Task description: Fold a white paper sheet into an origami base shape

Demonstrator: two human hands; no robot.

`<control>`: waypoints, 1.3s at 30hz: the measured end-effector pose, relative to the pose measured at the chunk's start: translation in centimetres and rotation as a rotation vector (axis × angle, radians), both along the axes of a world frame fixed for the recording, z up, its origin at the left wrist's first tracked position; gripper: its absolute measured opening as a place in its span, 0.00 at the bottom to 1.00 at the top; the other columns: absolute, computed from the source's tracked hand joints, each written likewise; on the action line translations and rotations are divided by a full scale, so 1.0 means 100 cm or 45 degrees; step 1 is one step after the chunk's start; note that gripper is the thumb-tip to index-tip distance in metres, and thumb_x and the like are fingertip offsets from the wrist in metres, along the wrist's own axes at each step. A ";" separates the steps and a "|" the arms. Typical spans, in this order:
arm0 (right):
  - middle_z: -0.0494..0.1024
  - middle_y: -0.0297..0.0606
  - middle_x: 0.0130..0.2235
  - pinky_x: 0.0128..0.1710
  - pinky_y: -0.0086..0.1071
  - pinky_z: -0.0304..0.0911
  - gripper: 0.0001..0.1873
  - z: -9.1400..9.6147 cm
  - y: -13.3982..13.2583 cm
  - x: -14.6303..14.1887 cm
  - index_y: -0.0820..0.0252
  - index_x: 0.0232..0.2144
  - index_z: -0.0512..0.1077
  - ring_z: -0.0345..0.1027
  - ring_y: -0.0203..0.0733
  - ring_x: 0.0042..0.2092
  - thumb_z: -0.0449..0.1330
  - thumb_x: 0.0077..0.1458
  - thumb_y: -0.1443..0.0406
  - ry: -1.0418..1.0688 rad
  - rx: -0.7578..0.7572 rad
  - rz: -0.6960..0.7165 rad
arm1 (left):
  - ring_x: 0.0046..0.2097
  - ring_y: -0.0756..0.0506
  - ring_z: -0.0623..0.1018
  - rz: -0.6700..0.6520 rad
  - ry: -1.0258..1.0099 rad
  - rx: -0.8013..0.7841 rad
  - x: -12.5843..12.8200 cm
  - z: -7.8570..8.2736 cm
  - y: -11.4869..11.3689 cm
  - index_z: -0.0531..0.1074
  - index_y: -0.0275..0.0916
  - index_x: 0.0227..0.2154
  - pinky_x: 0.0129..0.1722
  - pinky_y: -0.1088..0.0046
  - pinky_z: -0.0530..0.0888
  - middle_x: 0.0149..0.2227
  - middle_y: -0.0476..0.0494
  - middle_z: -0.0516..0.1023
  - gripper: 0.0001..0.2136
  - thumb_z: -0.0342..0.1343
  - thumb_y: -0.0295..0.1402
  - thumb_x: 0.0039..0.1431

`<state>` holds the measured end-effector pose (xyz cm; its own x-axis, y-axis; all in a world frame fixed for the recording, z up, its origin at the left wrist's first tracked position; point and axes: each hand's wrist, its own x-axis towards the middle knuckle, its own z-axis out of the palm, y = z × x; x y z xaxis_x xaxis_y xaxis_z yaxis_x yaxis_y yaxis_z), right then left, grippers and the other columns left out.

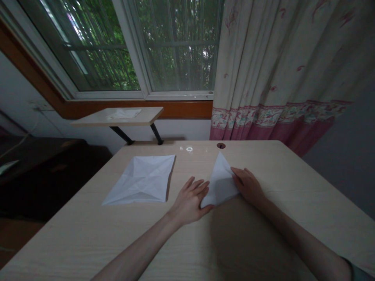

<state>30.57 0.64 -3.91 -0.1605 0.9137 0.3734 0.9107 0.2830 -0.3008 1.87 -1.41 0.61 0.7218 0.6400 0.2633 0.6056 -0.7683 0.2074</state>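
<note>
A white sheet of paper (pixel 223 179), folded into a triangle-like shape, lies on the table between my two hands. At its left edge is my left hand (pixel 191 201), fingers spread and touching the paper, with the thumb at its lower left corner. My right hand (pixel 248 185) grips the right edge of the folded paper, its thumb against the side and fingers bent over. To the left lies another white sheet of paper (pixel 146 177), opened out and marked with crossing creases; neither hand touches it.
The pale wooden table (pixel 88 234) extends under both sheets. A small raised shelf (pixel 149 115) on black legs stands at the back left, with crumpled white paper (pixel 124 113) on top. A round cable hole (pixel 221 146) is near the back edge. Behind are a window and a curtain (pixel 258 78).
</note>
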 end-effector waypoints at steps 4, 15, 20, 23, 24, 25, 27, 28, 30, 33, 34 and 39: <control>0.78 0.46 0.53 0.60 0.53 0.59 0.24 0.002 -0.001 0.000 0.59 0.56 0.72 0.72 0.53 0.54 0.44 0.66 0.61 0.040 0.019 -0.070 | 0.57 0.39 0.74 -0.060 -0.045 0.036 0.000 -0.001 0.001 0.77 0.41 0.47 0.62 0.52 0.67 0.58 0.46 0.75 0.13 0.57 0.38 0.64; 0.81 0.47 0.49 0.52 0.49 0.67 0.25 0.011 -0.005 -0.004 0.58 0.56 0.72 0.75 0.53 0.49 0.43 0.68 0.58 0.149 0.066 -0.202 | 0.46 0.43 0.79 -0.109 -0.149 0.211 -0.003 -0.014 0.009 0.77 0.37 0.42 0.45 0.62 0.78 0.49 0.41 0.81 0.13 0.45 0.29 0.71; 0.79 0.48 0.52 0.55 0.49 0.65 0.25 0.016 -0.006 -0.006 0.59 0.54 0.74 0.73 0.53 0.52 0.43 0.67 0.57 0.246 0.133 -0.176 | 0.45 0.43 0.80 -0.075 -0.156 0.221 -0.004 -0.014 0.010 0.76 0.37 0.42 0.46 0.62 0.78 0.48 0.41 0.81 0.12 0.46 0.29 0.70; 0.78 0.46 0.54 0.57 0.50 0.64 0.26 0.017 -0.007 -0.006 0.58 0.53 0.74 0.71 0.53 0.55 0.42 0.68 0.55 0.375 0.147 -0.186 | 0.46 0.44 0.81 -0.043 -0.192 0.200 -0.004 -0.013 0.010 0.75 0.37 0.43 0.47 0.62 0.79 0.49 0.40 0.80 0.12 0.46 0.29 0.70; 0.78 0.45 0.54 0.57 0.51 0.63 0.26 0.016 -0.008 -0.006 0.57 0.53 0.74 0.71 0.53 0.56 0.42 0.68 0.54 0.431 0.152 -0.180 | 0.46 0.43 0.81 -0.029 -0.207 0.195 -0.004 -0.014 0.010 0.75 0.37 0.43 0.47 0.62 0.79 0.49 0.40 0.80 0.11 0.46 0.29 0.70; 0.77 0.45 0.55 0.58 0.50 0.63 0.26 0.016 -0.008 -0.005 0.56 0.52 0.74 0.70 0.52 0.57 0.42 0.68 0.54 0.495 0.161 -0.171 | 0.46 0.44 0.81 -0.017 -0.226 0.190 -0.004 -0.014 0.010 0.75 0.38 0.43 0.47 0.62 0.79 0.49 0.41 0.80 0.11 0.47 0.29 0.69; 0.77 0.45 0.55 0.60 0.49 0.62 0.27 0.016 -0.009 -0.005 0.56 0.52 0.75 0.70 0.51 0.57 0.41 0.68 0.53 0.639 0.176 -0.144 | 0.46 0.44 0.81 -0.003 -0.277 0.186 -0.005 -0.014 0.010 0.75 0.38 0.43 0.47 0.63 0.80 0.49 0.41 0.80 0.11 0.47 0.30 0.69; 0.78 0.45 0.55 0.60 0.48 0.62 0.27 0.017 -0.010 -0.005 0.57 0.53 0.74 0.70 0.50 0.57 0.41 0.68 0.53 0.720 0.173 -0.134 | 0.46 0.44 0.81 -0.003 -0.307 0.184 -0.005 -0.014 0.010 0.75 0.38 0.43 0.47 0.63 0.80 0.48 0.41 0.80 0.10 0.47 0.30 0.69; 0.78 0.48 0.54 0.59 0.48 0.63 0.29 0.018 -0.011 -0.006 0.60 0.55 0.71 0.71 0.50 0.57 0.40 0.69 0.53 0.871 0.151 -0.135 | 0.46 0.44 0.81 -0.006 -0.378 0.176 -0.005 -0.013 0.009 0.74 0.37 0.43 0.48 0.63 0.80 0.48 0.40 0.81 0.10 0.47 0.29 0.69; 0.76 0.50 0.55 0.58 0.49 0.63 0.30 0.021 -0.012 -0.006 0.62 0.57 0.70 0.68 0.51 0.59 0.38 0.69 0.54 0.962 0.136 -0.160 | 0.48 0.45 0.80 0.001 -0.484 0.087 -0.005 -0.009 0.008 0.73 0.38 0.43 0.48 0.64 0.80 0.48 0.40 0.80 0.10 0.47 0.28 0.68; 0.75 0.50 0.57 0.59 0.50 0.62 0.30 0.021 -0.011 -0.005 0.61 0.57 0.70 0.67 0.52 0.60 0.37 0.69 0.54 0.934 0.154 -0.168 | 0.48 0.45 0.80 0.005 -0.532 0.039 -0.004 -0.008 0.008 0.73 0.38 0.44 0.49 0.65 0.79 0.48 0.40 0.79 0.09 0.47 0.28 0.68; 0.71 0.48 0.61 0.61 0.55 0.58 0.28 0.012 -0.003 0.000 0.57 0.64 0.63 0.62 0.54 0.62 0.42 0.68 0.55 0.466 0.196 -0.099 | 0.49 0.45 0.78 0.097 -0.781 -0.096 -0.001 -0.008 0.008 0.71 0.40 0.44 0.48 0.66 0.79 0.50 0.38 0.76 0.09 0.49 0.26 0.65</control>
<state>30.60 0.35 -2.71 0.0758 0.8466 0.5268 0.7717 0.2848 -0.5687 1.76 -0.60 -0.21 0.4052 0.7166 0.5677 0.4114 -0.6975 0.5867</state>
